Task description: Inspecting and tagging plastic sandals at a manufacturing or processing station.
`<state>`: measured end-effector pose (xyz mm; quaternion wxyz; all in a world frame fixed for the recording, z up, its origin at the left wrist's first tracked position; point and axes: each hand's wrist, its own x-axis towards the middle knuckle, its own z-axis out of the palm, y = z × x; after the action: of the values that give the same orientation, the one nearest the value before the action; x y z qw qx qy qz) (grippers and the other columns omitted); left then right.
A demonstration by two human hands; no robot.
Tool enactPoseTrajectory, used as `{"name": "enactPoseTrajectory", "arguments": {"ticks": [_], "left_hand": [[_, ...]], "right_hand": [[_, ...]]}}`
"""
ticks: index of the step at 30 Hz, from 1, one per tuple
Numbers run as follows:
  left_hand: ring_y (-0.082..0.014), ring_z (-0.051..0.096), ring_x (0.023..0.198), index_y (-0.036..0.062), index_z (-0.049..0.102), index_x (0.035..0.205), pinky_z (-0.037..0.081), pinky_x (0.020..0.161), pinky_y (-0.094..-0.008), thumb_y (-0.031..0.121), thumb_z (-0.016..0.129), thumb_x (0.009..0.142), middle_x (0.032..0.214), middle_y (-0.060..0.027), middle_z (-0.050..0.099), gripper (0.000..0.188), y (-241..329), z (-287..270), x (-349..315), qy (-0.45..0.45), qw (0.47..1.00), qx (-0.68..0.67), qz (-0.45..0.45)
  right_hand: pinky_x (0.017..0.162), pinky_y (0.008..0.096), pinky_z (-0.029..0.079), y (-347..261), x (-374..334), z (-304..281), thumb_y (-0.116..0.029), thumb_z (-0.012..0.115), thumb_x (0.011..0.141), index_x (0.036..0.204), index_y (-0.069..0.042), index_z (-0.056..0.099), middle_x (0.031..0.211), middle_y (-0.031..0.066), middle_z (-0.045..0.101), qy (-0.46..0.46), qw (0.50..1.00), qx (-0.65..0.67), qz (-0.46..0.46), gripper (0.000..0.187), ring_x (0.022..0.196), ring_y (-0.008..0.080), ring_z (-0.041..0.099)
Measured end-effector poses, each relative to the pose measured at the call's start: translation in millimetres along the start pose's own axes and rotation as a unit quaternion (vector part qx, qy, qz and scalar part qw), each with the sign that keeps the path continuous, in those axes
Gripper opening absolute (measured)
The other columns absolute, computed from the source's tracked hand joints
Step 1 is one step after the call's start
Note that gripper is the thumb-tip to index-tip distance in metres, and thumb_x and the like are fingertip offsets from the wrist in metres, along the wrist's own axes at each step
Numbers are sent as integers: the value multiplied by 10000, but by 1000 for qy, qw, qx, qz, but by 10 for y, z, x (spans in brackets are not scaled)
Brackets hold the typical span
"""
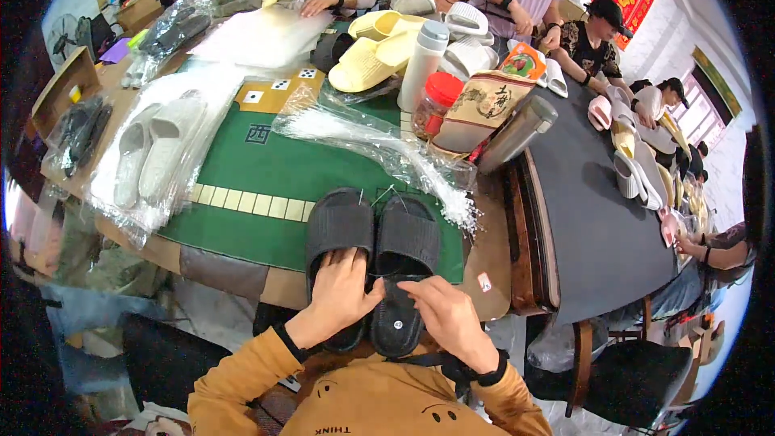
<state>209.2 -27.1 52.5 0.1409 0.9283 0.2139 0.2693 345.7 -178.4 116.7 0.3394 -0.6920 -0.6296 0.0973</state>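
green table (234,169) — bag of white ties (363,136) lying across it; black slippers (341,230) side by side at the near edge. left hand (342,289) reaches fingers under one strap; right hand (446,313) bends over the other's sole — grasp uncertain.

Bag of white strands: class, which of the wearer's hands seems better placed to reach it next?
Probably the right hand: it lies nearer the right end of the bag, while the left hand is partly under the left black slipper's strap.
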Motion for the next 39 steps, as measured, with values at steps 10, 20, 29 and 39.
{"name": "enactPoseTrajectory", "arguments": {"ticks": [10,20,29,39], "left_hand": [[-429,599,830,-110,548,1030,509,747,-474,350,620,824,1050,-286,572,509,-7,-7,-49,-2,1000,-23,-7],[-450,584,951,-133,537,1093,487,843,-465,332,638,810,1113,-330,563,553,7,4,-69,-47,998,-21,-31],[-458,590,950,-124,529,1114,497,827,-474,345,632,821,1123,-322,562,563,-1,2,-66,-34,999,-19,-19],[-464,562,994,-130,526,1088,488,862,-476,352,627,819,1169,-320,533,562,-7,-6,-37,-52,998,-15,-24]], "right_hand": [[690,383,521,-151,-114,-88,5,616,835,1137,-47,625,946,156,641,-5,996,-57,74,307,816,336,640],[754,380,541,67,-65,277,15,622,844,1272,1,538,1177,208,589,92,992,55,68,436,895,312,647],[681,358,519,-98,-148,181,24,598,861,1198,-39,589,1038,150,586,65,987,107,100,343,805,268,624],[785,327,519,26,-161,100,74,598,830,1235,-49,575,1270,162,515,128,984,56,108,424,918,246,607]]}}
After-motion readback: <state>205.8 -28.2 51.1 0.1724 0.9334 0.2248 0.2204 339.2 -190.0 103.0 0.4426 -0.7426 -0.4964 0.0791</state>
